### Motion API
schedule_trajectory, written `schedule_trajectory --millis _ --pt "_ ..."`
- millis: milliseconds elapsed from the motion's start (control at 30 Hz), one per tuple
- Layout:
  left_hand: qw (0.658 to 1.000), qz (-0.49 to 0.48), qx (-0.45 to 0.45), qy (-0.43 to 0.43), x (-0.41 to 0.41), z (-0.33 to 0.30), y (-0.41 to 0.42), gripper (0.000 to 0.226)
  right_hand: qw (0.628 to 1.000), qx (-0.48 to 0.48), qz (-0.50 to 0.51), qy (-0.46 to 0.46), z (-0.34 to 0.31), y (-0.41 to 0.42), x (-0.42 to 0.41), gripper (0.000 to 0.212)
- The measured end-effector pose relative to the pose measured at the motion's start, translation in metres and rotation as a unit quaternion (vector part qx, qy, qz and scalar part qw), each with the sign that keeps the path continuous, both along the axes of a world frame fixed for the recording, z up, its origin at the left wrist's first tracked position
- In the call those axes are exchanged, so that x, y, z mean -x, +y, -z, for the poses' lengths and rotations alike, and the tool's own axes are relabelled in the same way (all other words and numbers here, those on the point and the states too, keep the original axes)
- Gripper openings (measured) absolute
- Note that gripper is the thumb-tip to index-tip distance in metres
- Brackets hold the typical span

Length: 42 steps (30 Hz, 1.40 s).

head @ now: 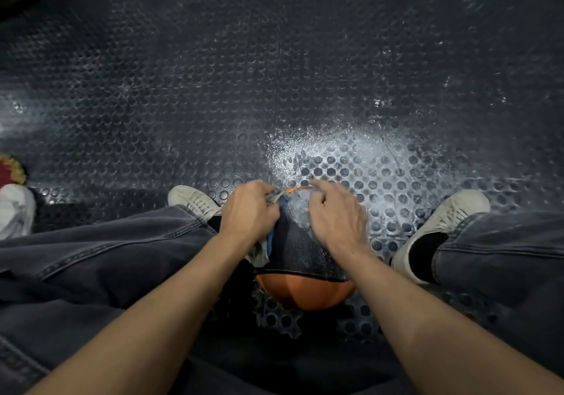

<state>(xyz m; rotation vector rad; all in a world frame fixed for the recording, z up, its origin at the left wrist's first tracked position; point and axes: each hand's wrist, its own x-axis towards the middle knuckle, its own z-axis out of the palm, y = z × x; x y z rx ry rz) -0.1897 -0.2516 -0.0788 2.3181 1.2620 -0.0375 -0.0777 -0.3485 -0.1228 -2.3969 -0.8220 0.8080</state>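
Observation:
An orange ball [305,294] lies on the studded floor between my feet, its far part covered by a dark cloth [299,251]. My left hand [248,211] grips a bunched grey-blue rag [262,251] at the ball's left side. My right hand [337,214], fingers curled, pinches the dusty top edge of the dark cloth over the ball. What lies under the cloth is hidden.
The black rubber floor [274,74] has raised round studs, with white powder [329,147] spread just beyond the ball. My pale sneakers [195,200] [445,220] flank the ball. A white object [15,208] and a red fringed thing [10,171] sit at the left edge.

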Motion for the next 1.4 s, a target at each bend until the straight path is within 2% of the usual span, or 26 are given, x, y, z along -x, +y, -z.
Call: schedule_trajectory --millis 133,167,233,333,400,500,533,600,667,700,800,867,1033,1133,1233,1333,1400 --pt "0.988 0.155 0.008 -0.017 0.011 -0.012 -0.022 0.013 1.000 -0.008 0.024 0.006 0.004 -0.001 -0.007 0.030" --pt "0.986 0.167 -0.001 -0.008 0.015 -0.014 -0.024 0.011 1.000 -0.012 0.014 0.005 0.006 -0.001 -0.008 0.030" --pt "0.992 0.124 -0.022 0.004 0.012 -0.009 -0.012 0.012 1.000 -0.013 -0.011 0.007 0.006 0.001 -0.004 0.032" --pt "1.000 0.020 0.015 0.017 0.003 -0.001 0.000 0.027 1.000 -0.023 -0.001 0.006 0.005 0.004 0.004 0.037" --pt "0.997 0.065 0.035 -0.024 0.008 -0.001 -0.007 0.027 1.000 -0.019 0.015 0.002 0.006 0.003 0.002 0.037" --pt "0.986 0.156 0.042 -0.044 0.022 -0.008 -0.025 0.009 1.000 -0.025 0.010 0.015 0.010 0.000 -0.009 0.030" --pt "0.987 0.147 0.031 -0.047 0.021 -0.005 -0.021 0.009 0.999 -0.027 0.000 0.019 0.011 0.000 -0.010 0.030" --pt "0.997 0.069 0.018 -0.035 0.009 0.004 -0.004 0.010 0.999 -0.031 -0.016 0.015 0.011 0.000 -0.007 0.031" --pt "0.998 -0.006 0.054 -0.008 0.000 0.008 0.007 0.009 0.999 -0.031 -0.009 0.008 0.009 0.000 -0.001 0.032" --pt "0.998 -0.005 0.068 -0.009 -0.001 0.011 0.008 0.011 1.000 -0.029 -0.002 0.002 0.008 0.000 -0.001 0.032" --pt "0.990 0.111 0.069 -0.053 0.011 0.000 -0.007 0.009 1.000 -0.021 -0.002 0.003 0.010 -0.002 -0.008 0.031" --pt "0.985 0.152 0.065 -0.056 0.022 -0.005 -0.014 0.008 0.999 -0.027 -0.025 0.011 0.011 -0.003 -0.014 0.028" --pt "0.997 -0.013 0.068 -0.017 0.001 0.010 0.007 0.013 0.999 -0.036 -0.032 0.002 0.008 -0.001 -0.004 0.027" --pt "0.996 0.044 0.072 -0.039 0.007 0.003 -0.004 0.010 1.000 -0.020 -0.014 -0.001 0.010 0.000 -0.008 0.027" --pt "0.990 0.099 0.079 -0.056 0.020 -0.004 -0.018 0.010 0.998 -0.033 -0.051 0.024 0.012 -0.004 -0.016 0.026" --pt "0.997 0.020 0.069 -0.021 0.007 0.006 0.000 0.009 0.996 -0.037 -0.078 0.037 0.011 -0.003 -0.013 0.028" --pt "0.996 -0.009 0.094 0.007 0.001 0.009 0.009 0.012 0.997 -0.035 -0.065 0.016 0.010 -0.002 -0.008 0.027"
